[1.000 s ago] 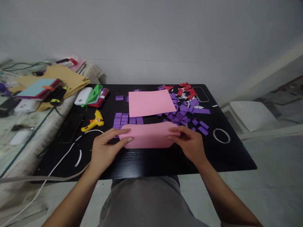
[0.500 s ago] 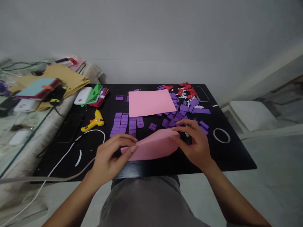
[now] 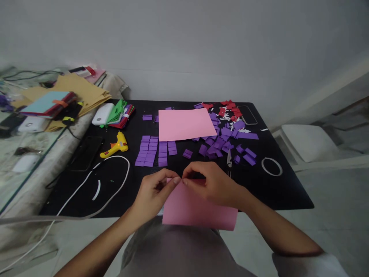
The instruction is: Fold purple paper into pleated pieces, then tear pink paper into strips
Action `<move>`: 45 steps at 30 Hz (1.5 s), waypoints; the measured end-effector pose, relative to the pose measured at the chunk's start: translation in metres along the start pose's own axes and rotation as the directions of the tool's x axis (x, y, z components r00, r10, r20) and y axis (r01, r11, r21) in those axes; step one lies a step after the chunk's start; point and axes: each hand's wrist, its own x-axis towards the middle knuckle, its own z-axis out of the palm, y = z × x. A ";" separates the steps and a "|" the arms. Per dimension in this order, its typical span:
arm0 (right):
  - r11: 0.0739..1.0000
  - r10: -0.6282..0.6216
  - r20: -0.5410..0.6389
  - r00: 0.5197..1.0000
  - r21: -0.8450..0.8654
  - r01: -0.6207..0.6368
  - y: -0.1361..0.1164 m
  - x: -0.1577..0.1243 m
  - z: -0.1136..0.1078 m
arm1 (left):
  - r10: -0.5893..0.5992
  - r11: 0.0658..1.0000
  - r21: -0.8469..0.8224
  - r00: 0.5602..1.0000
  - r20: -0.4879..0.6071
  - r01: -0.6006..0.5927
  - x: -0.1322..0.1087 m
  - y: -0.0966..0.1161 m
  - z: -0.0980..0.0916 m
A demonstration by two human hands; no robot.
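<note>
Between my hands hangs a sheet of pink paper point(image 3: 198, 209), its lower part reaching past the table's front edge above my lap. My left hand point(image 3: 154, 194) pinches its top edge near the left corner. Right beside those fingertips, my right hand point(image 3: 211, 182) pinches the same edge, and its palm hides part of the sheet. Beyond them a second pink sheet point(image 3: 186, 125) lies flat on the black table point(image 3: 115, 200). Folded purple paper pieces point(image 3: 147, 152) sit in rows behind my left hand. More purple pieces point(image 3: 216, 146) are scattered behind my right hand, close to the scissors point(image 3: 229, 161).
A yellow glue gun point(image 3: 117, 146), a white cable point(image 3: 128, 169) and a dark phone point(image 3: 86, 154) are on the left. Red paper pieces point(image 3: 230, 109) and white scraps lie at the back right, with a ring point(image 3: 271, 166) nearer. A white stool point(image 3: 307, 142) stands at right.
The pink sheet has come closer to my body and now hangs down. My right hand has moved left along it, bringing its fingertips up to my left hand's.
</note>
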 end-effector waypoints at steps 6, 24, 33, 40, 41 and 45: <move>0.987 0.138 0.113 0.984 0.065 -0.146 0.042 0.011 -0.002 | -0.145 0.986 -0.092 0.988 -0.048 0.140 0.006 -0.024 -0.005; 0.921 -0.008 -0.424 0.905 -0.357 -0.159 0.098 -0.011 0.019 | 0.307 0.740 0.659 0.940 -0.149 -0.137 -0.003 -0.088 -0.017; 0.914 -0.152 -0.228 0.962 -0.402 0.049 0.086 -0.017 0.073 | 0.333 0.630 0.698 0.930 0.153 -0.340 -0.027 -0.095 0.028; 0.851 -0.120 -0.104 0.987 -0.523 0.048 0.097 -0.015 0.102 | 0.277 0.644 0.701 0.948 0.157 -0.305 -0.021 -0.089 0.037; 0.847 -0.112 -0.105 0.988 -0.531 0.040 0.097 -0.015 0.101 | 0.269 0.649 0.700 0.951 0.155 -0.298 -0.020 -0.088 0.036; 0.833 -0.079 -0.157 0.984 -0.553 -0.021 0.101 -0.019 0.094 | 0.264 0.643 0.704 0.950 0.166 -0.301 -0.018 -0.087 0.029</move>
